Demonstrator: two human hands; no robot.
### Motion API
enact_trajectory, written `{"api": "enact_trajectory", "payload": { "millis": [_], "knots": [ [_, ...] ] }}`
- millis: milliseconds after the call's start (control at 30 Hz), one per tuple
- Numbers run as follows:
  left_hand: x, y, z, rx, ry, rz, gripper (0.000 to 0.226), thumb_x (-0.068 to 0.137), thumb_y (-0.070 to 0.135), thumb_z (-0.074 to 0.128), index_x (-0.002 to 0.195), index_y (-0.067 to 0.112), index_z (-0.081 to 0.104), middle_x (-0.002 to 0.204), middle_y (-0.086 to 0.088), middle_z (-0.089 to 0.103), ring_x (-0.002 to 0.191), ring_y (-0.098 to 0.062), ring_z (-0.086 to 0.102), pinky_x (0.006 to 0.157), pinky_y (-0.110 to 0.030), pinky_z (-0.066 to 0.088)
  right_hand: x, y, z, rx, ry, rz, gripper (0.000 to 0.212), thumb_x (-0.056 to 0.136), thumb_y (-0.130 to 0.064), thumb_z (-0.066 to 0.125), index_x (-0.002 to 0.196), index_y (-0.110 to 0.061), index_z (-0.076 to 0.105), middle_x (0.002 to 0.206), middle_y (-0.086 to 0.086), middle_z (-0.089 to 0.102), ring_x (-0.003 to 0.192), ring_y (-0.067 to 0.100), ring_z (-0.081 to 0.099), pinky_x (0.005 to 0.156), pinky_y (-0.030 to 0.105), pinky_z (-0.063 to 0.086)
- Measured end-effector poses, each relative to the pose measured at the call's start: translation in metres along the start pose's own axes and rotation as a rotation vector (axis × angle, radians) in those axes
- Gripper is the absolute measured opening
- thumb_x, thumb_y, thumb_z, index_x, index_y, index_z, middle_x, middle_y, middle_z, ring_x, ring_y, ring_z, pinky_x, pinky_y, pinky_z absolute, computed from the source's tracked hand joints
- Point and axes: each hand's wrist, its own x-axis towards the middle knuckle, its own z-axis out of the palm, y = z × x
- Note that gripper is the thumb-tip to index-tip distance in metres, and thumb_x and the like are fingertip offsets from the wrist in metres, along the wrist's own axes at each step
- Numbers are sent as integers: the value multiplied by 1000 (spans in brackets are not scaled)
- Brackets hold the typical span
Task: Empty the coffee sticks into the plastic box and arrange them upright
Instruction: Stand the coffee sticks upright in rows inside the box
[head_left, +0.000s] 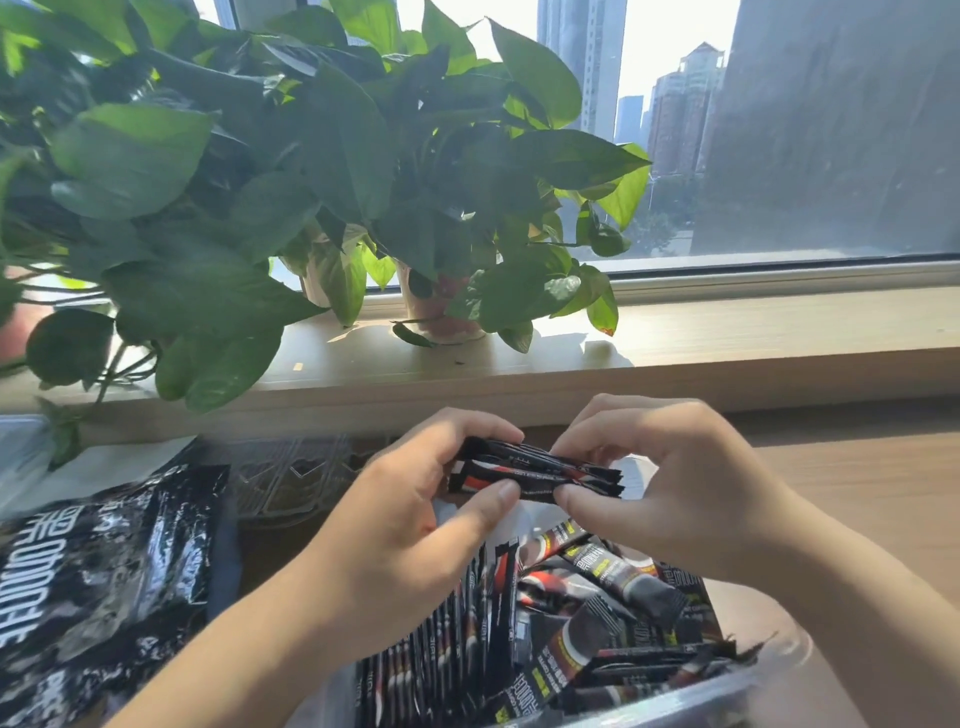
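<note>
Both hands hold a small bundle of black coffee sticks (535, 475) level above the plastic box (779, 660). My left hand (415, 519) grips the bundle's left end between thumb and fingers. My right hand (660, 478) pinches its right end. In the clear plastic box below, a row of sticks (457, 644) stands upright on the left side, while loose sticks (613, 613) lie jumbled on the right. The black coffee bag (98, 587) lies flat on the table to the left.
A leafy potted plant (249, 197) fills the windowsill behind, some leaves hanging over the table's left side. A clear patterned plastic lid (291, 478) lies behind the bag. Bare wooden table (857, 499) extends to the right.
</note>
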Motion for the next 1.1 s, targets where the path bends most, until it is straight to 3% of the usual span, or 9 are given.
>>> {"api": "enact_trajectory", "payload": {
  "millis": [200, 333, 433, 500, 633, 767, 867, 933, 1100],
  "knots": [
    [1, 6, 1, 59, -3, 26, 30, 89, 29, 68, 119, 31, 62, 107, 13, 71, 102, -10, 68, 85, -18, 51, -2, 3, 1, 0, 3, 23, 12, 71, -19, 75, 83, -21, 77, 79, -8, 71, 76, 18, 65, 70, 28, 52],
    [2, 8, -7, 134, -12, 40, 45, 87, 46, 67, 129, 37, 54, 114, 18, 67, 103, -9, 65, 85, -17, 49, -1, 2, -2, 54, 10, 81, 11, 72, -20, 75, 82, -20, 77, 77, -5, 71, 71, 17, 65, 68, 30, 52],
    [5, 13, -23, 228, 109, 104, 31, 85, 38, 54, 114, 32, 60, 107, 14, 65, 95, -11, 63, 80, -16, 47, -1, 4, -6, 78, 39, 174, 7, 73, -25, 77, 80, -24, 76, 76, -3, 73, 68, 19, 68, 68, 44, 56],
    [8, 20, -35, 317, 110, 218, 23, 81, 22, 49, 95, 19, 66, 98, 7, 64, 88, -15, 61, 75, -21, 47, -1, 5, -7, 58, 45, 243, 6, 74, -23, 78, 78, -26, 75, 72, -4, 74, 66, 20, 69, 63, 42, 58],
    [10, 27, -42, 447, -272, 345, 27, 75, 7, 47, 81, 9, 73, 88, 1, 68, 83, -16, 62, 70, -30, 49, 1, 4, -5, 16, 24, 327, 8, 75, -20, 80, 78, -26, 76, 67, -6, 73, 59, 17, 68, 50, 30, 54],
    [9, 21, -24, 508, -614, 288, 43, 73, 13, 44, 98, 15, 78, 107, 9, 74, 102, -7, 60, 90, -20, 48, 0, 4, -2, -18, 26, 347, 7, 74, -22, 80, 75, -28, 76, 66, -9, 72, 55, 14, 65, 44, 21, 48],
    [7, 9, -10, 596, -704, 247, 54, 73, 18, 44, 119, 29, 72, 127, 20, 65, 117, 9, 42, 99, 1, 23, 0, 3, 0, -36, 28, 347, 7, 74, -23, 80, 75, -28, 76, 66, -9, 72, 57, 14, 65, 48, 26, 50],
    [6, 1, -5, 641, -728, 225, 62, 74, 21, 42, 131, 36, 63, 136, 24, 57, 124, 11, 31, 100, 2, 13, 0, 4, 0, -35, 26, 351, 6, 74, -22, 79, 76, -27, 76, 68, -8, 73, 59, 14, 65, 50, 23, 50],
    [4, -3, -8, 721, -720, 193, 58, 76, 35, 30, 119, 39, 68, 115, 22, 63, 115, 1, 43, 104, -26, 37, 0, 4, 1, -41, 5, 351, 6, 76, -21, 79, 77, -26, 76, 69, -8, 72, 57, 8, 62, 49, 15, 46]
  ]
}}
